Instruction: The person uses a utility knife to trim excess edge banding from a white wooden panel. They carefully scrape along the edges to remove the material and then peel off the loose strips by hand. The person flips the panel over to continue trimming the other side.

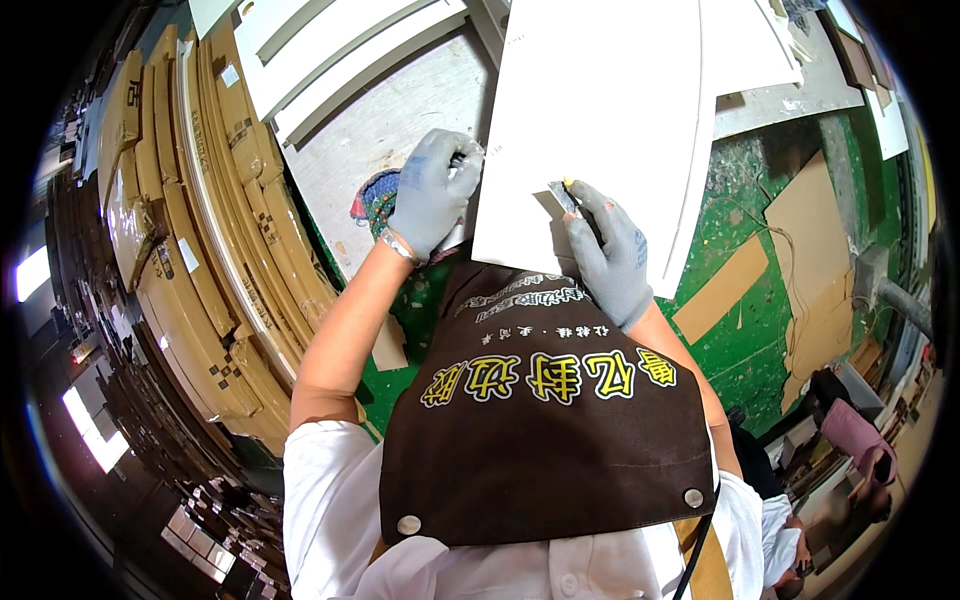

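Note:
My left hand [437, 192], in a grey glove, is closed in a curl at the left edge of a white panel [600, 110]. Whatever its fingertips pinch is too small to make out. Over the panel's near part, my right hand [608, 245], gloved too, grips a small flat grey blade-like tool [562, 197] with a bit of yellow at its far end. The tool casts a shadow on the white surface. A bundle of blue, green and red cloth or cord [377, 198] lies beside my left wrist.
Slotted white panels [350, 60] lie on the grey tabletop [345, 150] at far left. Long brown cartons [205, 290] are stacked on the left. Cardboard sheets [722, 290] lie on the green floor [735, 340] at right, near a grey pipe [905, 303]. Other people [855, 435] are at lower right.

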